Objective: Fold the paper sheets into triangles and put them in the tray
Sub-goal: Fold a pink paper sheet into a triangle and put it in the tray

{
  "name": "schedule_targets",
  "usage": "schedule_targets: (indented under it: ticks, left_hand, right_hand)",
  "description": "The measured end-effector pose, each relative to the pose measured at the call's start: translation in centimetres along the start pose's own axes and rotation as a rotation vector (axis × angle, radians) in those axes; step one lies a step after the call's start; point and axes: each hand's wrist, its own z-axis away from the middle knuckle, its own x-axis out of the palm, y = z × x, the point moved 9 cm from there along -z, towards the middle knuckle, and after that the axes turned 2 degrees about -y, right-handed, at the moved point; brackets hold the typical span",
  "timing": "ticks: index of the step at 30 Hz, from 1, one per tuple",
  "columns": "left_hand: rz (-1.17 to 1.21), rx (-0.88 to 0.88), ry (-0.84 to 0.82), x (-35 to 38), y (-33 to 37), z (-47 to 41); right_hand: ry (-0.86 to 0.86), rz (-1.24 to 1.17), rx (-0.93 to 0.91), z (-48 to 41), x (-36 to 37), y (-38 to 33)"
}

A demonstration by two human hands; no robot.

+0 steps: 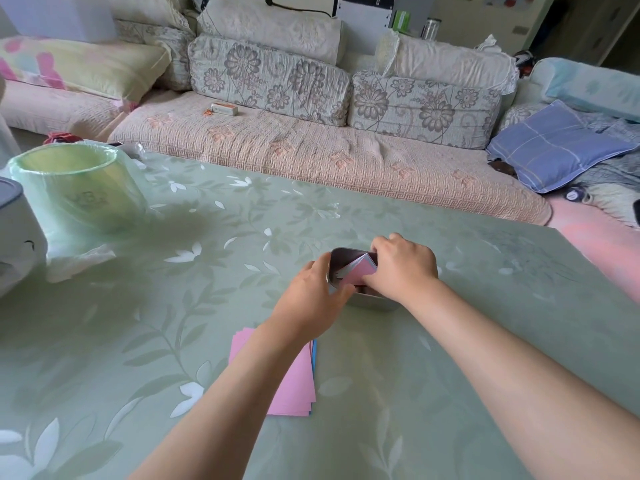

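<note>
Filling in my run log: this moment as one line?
stage: placing | left hand: grips tray rim | right hand: holds folded pink paper in tray | paper stack: unfolded

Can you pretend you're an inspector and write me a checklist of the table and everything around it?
Surface: green flowered table with a shiny cover.
Job's things: metal tray with a folded pink triangle in it; stack of pink sheets, a blue edge showing beneath, nearer the person.
Clutter: bin lined with a green bag and white appliance, both far left.
Hands: left hand grips the tray's left end; right hand holds the triangle in the tray.
Cables: black cable atop the back cushions.
Surroundings: sofa with flowered cushions, small box on its seat, blue pillow at right.
</note>
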Motion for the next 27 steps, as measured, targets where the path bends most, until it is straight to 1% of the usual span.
schedule_targets:
  ticks: [3, 7, 10, 11, 12, 14, 16, 18, 21, 27]
  left_hand:
    - [-0.054, -0.015, -0.001, -0.9, -0.1, 0.7]
    - [-0.219, -0.022, -0.054, -3.2, -0.7, 2.7]
    - [-0.377, -0.015, -0.14, -4.9, -1.4, 4.7]
    - [-0.411, -0.03, -0.19, -5.3, -1.8, 5.3]
    - [-0.442, -0.05, -0.251, -5.7, -2.3, 6.0]
    - [-0.495, -0.089, -0.374, -6.1, -3.4, 7.6]
    - [-0.539, -0.121, -0.47, -6.2, -4.4, 9.2]
    - [-0.588, -0.133, -0.52, -6.3, -5.1, 10.4]
    - [-0.601, -0.13, -0.511, -6.6, -5.4, 11.1]
    - [-0.599, -0.081, -0.457, -7.0, -4.8, 11.0]
  right_hand:
    - [-0.02, -0.063, -0.008, 0.8, -0.8, 0.1]
    - [0.009, -0.175, -0.034, 2.4, -3.5, -0.5]
    - [0.079, -0.346, -0.127, 4.8, -6.3, -2.7]
    - [0.073, -0.404, -0.171, 5.8, -6.8, -3.8]
    - [0.034, -0.451, -0.22, 6.8, -7.0, -5.1]
    - [-0.126, -0.503, -0.31, 8.9, -6.1, -8.0]
    - [-0.294, -0.508, -0.353, 10.9, -4.2, -10.3]
    - [-0.396, -0.468, -0.361, 12.4, -2.4, -11.8]
    - [-0.467, -0.4, -0.355, 13.4, -0.7, -13.0]
    - [-0.478, -0.353, -0.295, 12.4, -0.2, -13.0]
